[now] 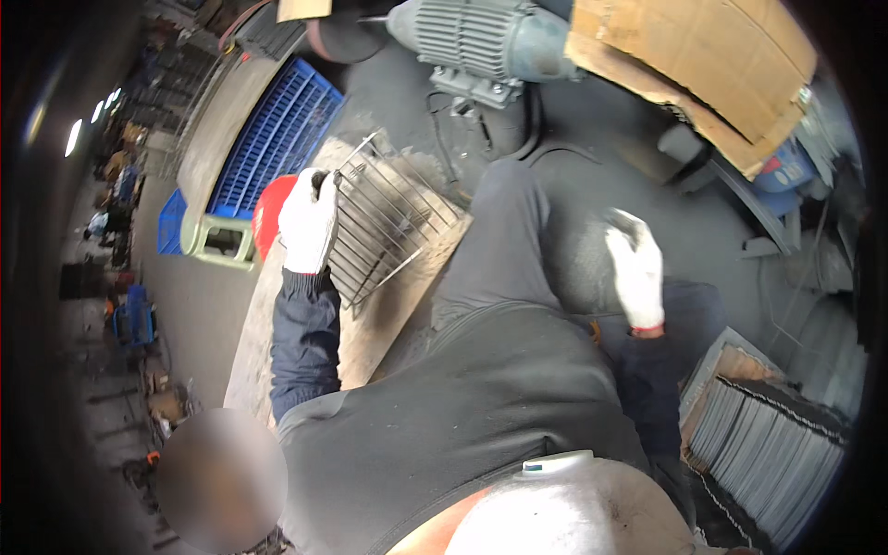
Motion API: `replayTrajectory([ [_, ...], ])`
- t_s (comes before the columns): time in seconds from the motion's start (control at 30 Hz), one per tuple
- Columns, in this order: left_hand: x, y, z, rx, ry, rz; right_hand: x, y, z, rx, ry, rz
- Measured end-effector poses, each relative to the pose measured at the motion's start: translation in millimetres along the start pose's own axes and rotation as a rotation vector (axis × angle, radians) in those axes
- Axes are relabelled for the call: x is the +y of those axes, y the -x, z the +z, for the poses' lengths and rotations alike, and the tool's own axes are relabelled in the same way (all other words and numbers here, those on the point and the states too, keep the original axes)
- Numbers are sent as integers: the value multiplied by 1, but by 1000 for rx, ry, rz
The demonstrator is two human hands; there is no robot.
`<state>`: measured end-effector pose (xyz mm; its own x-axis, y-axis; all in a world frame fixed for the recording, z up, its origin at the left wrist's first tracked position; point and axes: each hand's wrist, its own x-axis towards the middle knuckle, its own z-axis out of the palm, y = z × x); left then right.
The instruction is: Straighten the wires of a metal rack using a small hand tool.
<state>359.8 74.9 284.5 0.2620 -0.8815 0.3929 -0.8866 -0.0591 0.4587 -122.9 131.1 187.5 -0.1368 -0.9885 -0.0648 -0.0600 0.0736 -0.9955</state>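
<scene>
My left hand (308,225), in a white glove, is closed at the left edge of a metal wire rack (381,222). The rack has thin parallel bars and lies slanted above a pale wooden board (375,338). Something red (269,211) shows just behind that hand, mostly covered by it. My right hand (638,270), gloved in white too, hovers above my right leg. Its fingers are bent with a gap between them and the thumb, and I see nothing held there.
Ahead stands a grey electric motor (476,39) with cables beneath. Cardboard (689,65) covers the far right. A blue slatted crate (277,137) is at the far left, near a pale green plastic stool (220,239). Stacked grey sheets (763,453) sit at lower right.
</scene>
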Motion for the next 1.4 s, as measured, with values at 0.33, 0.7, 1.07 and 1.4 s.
replayTrajectory([
  [0.33, 206, -2, 104, 170, 274, 673, -61, -47, 26, -112, -353, 87],
  [0.7, 292, 51, 323, -1207, 1251, -276, 39, -58, -152, 513, -220, 199],
  [1.07, 277, 27, 322, -1103, 1137, -271, 43, -94, -125, 509, -215, 195],
  [1.4, 324, 61, 342, -1221, 1171, -220, 28, -63, -165, 675, -179, 302],
])
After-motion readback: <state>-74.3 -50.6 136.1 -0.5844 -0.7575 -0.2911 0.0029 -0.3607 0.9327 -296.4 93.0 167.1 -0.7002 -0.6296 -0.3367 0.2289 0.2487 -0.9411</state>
